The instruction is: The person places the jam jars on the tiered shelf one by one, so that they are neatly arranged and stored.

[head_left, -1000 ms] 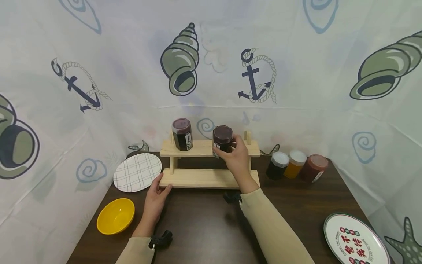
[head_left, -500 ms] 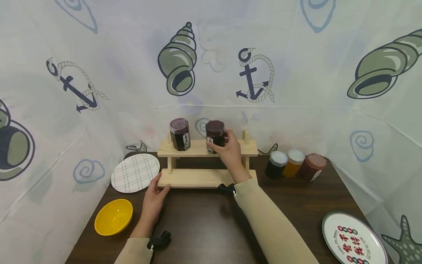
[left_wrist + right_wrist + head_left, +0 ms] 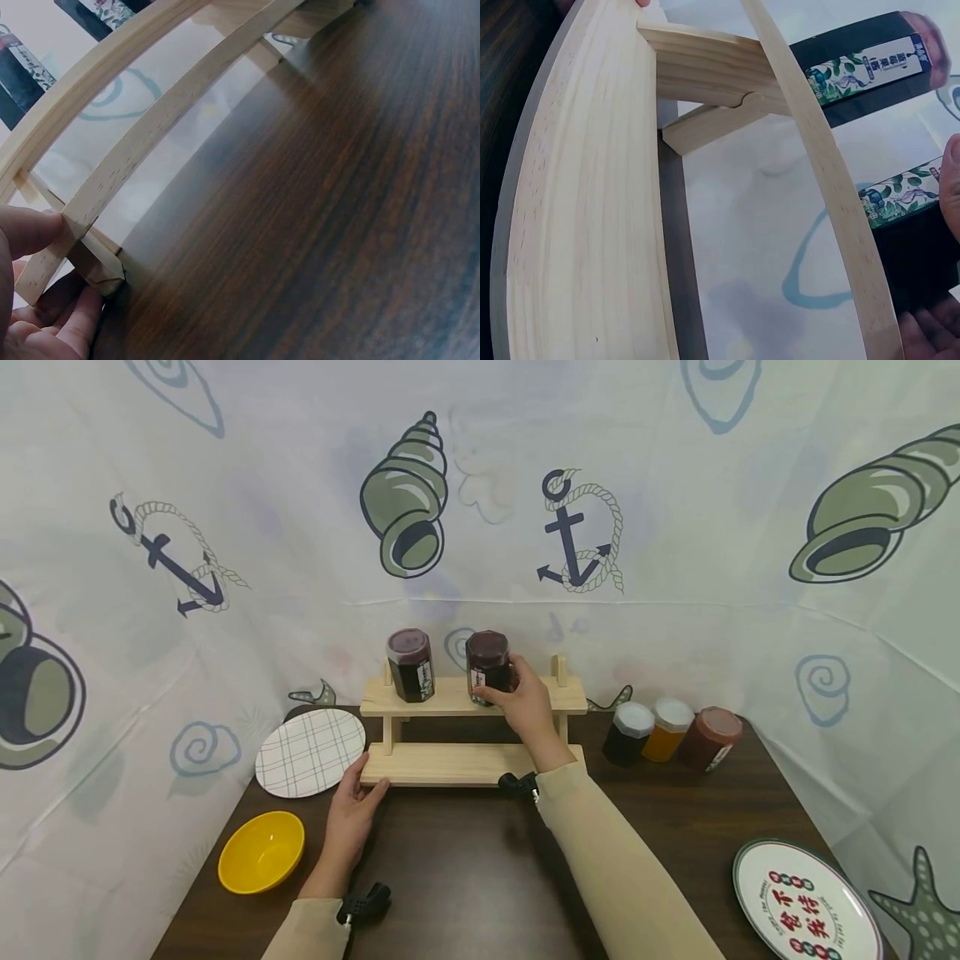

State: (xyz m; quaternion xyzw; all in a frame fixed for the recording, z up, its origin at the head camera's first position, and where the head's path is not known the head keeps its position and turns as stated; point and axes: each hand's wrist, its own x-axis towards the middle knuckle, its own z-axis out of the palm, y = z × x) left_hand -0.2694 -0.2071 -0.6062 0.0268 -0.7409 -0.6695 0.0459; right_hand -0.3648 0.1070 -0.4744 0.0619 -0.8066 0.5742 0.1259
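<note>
A two-tier wooden shelf (image 3: 442, 763) stands on the dark table. My left hand (image 3: 351, 817) grips the left end of its lower board; the left wrist view has the thumb (image 3: 34, 229) against the board's edge and fingers curled beneath. On the upper board, my right hand (image 3: 525, 706) holds a dark jar (image 3: 487, 664) with a purplish-brown lid, thumb in front and fingers on its right side. The jar appears upright on the board, its right side partly hidden by the fingers. A similar dark jar (image 3: 411, 667) stands untouched to its left.
Right of the shelf stand a white-lidded dark jar (image 3: 628, 733), an amber jar (image 3: 667, 731) and a reddish jar (image 3: 712, 741). A checked oval plate (image 3: 311, 753) and yellow bowl (image 3: 262, 853) lie left. A printed plate (image 3: 806, 902) sits front right. Patterned cloth hangs behind.
My right hand has moved the dark jar left and slightly back along the upper board, toward the other jar, and it now stands straighter. My left hand keeps its grip on the shelf.
</note>
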